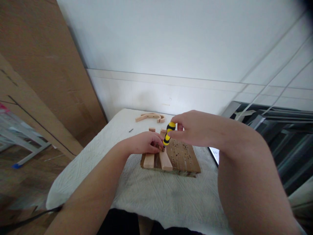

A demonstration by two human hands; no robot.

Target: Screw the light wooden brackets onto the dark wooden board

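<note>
My right hand point(187, 127) is closed around the handle of a yellow and black screwdriver point(167, 138), which stands tilted with its tip down. The tip meets a pale wooden piece point(166, 161) that lies on a thick brown board point(184, 156) dotted with small holes. Curled fingers of my left hand point(144, 142) grip the same wooden piece beside the tip, hiding part of it. Parallel to it, on the left, lies a second pale wooden piece point(149, 161), its middle covered by my left hand. Any screw under the tip is too small to make out.
Behind the board, curved wooden pieces point(149, 116) lie on the white cloth point(137, 189). A small dark screw point(131, 130) is left of them. At the right, a lit screen point(215, 154) shows partly behind my arm. A white wall point(156, 49) rises behind the table.
</note>
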